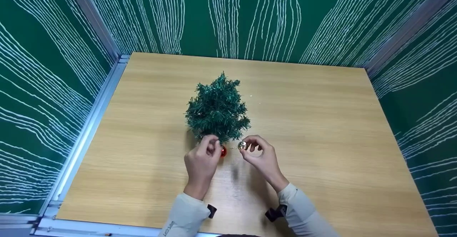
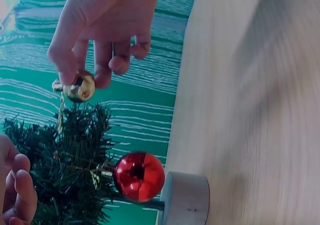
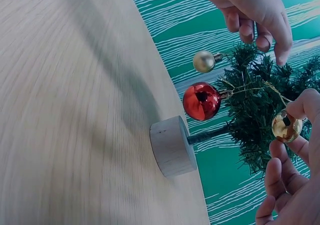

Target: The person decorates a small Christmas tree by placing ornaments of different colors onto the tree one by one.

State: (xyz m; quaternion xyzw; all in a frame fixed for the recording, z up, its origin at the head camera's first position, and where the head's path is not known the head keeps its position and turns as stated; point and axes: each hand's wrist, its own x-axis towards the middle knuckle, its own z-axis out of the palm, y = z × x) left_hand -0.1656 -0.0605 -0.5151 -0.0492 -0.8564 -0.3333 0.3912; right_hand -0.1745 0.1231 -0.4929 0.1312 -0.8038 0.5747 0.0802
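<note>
A small artificial Christmas tree (image 1: 218, 110) stands before me, green and tinselly, on a round pale base (image 3: 172, 146). Between the thumb and index finger of my right hand (image 1: 262, 155) is a shiny gold bauble (image 3: 286, 126), pinched just right of the tree's lower branches; its gold string runs toward the greenery. My left hand (image 1: 202, 158) is at the lower front branches, its fingers loosely bent, thumb tip apart from the index, nothing visible between them. A glossy red bauble (image 2: 139, 176) hangs low on the tree beside it. A matte gold bauble (image 3: 204, 61) hangs nearby.
The tree stands on a light wood table (image 1: 321, 122). Green panels with white wavy lines (image 1: 194, 19) surround it on the back and sides. Metal framing (image 1: 96, 122) runs along the left edge.
</note>
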